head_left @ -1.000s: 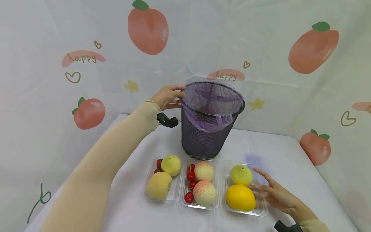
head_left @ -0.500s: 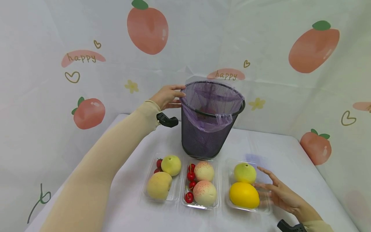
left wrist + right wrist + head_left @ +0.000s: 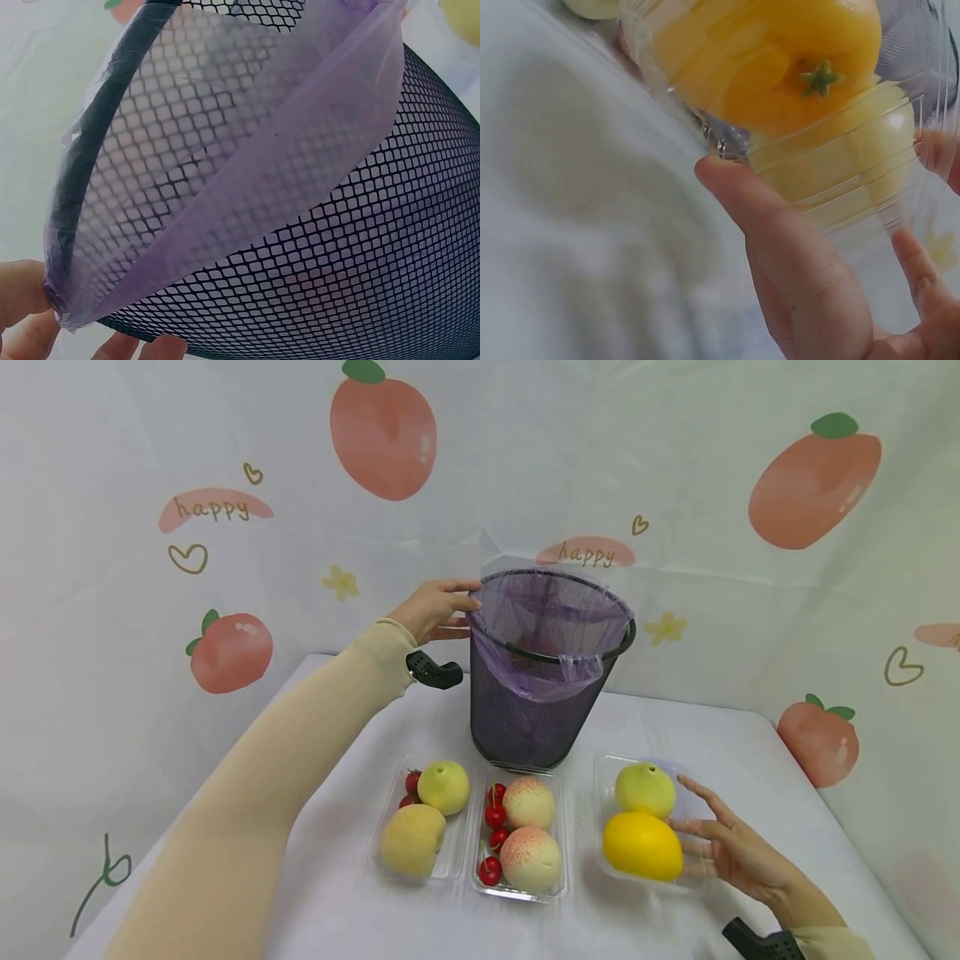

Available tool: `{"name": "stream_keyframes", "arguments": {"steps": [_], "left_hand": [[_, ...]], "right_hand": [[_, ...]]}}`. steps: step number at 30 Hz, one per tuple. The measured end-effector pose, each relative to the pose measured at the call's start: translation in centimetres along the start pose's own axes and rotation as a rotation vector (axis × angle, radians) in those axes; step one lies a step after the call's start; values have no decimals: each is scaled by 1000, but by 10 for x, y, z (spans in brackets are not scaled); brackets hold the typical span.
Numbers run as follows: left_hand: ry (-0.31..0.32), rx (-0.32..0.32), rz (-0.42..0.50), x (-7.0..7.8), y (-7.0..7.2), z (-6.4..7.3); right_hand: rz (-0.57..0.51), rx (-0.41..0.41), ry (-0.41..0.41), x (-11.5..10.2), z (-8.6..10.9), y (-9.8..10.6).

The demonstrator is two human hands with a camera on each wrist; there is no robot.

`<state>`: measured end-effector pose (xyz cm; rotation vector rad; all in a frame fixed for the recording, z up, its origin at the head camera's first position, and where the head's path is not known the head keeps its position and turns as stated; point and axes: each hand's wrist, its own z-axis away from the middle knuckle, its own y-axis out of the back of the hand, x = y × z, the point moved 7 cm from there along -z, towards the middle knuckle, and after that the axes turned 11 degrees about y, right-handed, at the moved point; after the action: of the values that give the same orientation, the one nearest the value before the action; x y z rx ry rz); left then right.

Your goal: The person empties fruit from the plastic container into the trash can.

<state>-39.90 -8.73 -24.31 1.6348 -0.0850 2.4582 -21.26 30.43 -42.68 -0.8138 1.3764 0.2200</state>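
Note:
My left hand (image 3: 435, 610) grips the left rim of a black mesh wastebasket (image 3: 517, 722) lined with a purple plastic bag (image 3: 536, 689). In the left wrist view, the fingertips (image 3: 161, 349) lie against the mesh below the bag's edge. My right hand (image 3: 738, 856) holds a clear plastic fruit box (image 3: 606, 785) by its right side, raised a little above the table with a shadow beneath. Inside are an orange-yellow fruit (image 3: 642, 847) with a green star-shaped stem mark and a pale green-yellow round fruit (image 3: 645, 790). The right wrist view shows the thumb (image 3: 780, 232) along the box's edge.
Two more clear boxes stand before the wastebasket. The middle box (image 3: 564, 860) holds two peaches (image 3: 529, 860) and several cherries (image 3: 494, 816); the left box (image 3: 453, 852) holds two yellowish fruits (image 3: 412, 841) and small red fruits (image 3: 408, 802). A printed cloth (image 3: 675, 485) hangs close behind.
My right hand has lifted the right box off the table and carried it a little right and away from me. The left hand and wastebasket have stayed in place.

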Motion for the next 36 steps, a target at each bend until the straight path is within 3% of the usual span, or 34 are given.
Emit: {"name": "stream_keyframes", "arguments": {"steps": [10, 16, 22, 31, 36], "left_hand": [[-1, -2, -10, 0, -2, -1], [0, -6, -2, 0, -3, -1], [-1, -11, 4, 1, -4, 1], [-1, -10, -2, 1, -3, -1], [3, -4, -7, 1, -2, -2]], "right_hand": [[27, 18, 45, -14, -3, -3], [-52, -39, 106, -26, -6, -9], [-92, -37, 136, -39, -6, -12], [43, 24, 158, -57, -8, -9], [-19, -20, 178, -67, -10, -14]]}}
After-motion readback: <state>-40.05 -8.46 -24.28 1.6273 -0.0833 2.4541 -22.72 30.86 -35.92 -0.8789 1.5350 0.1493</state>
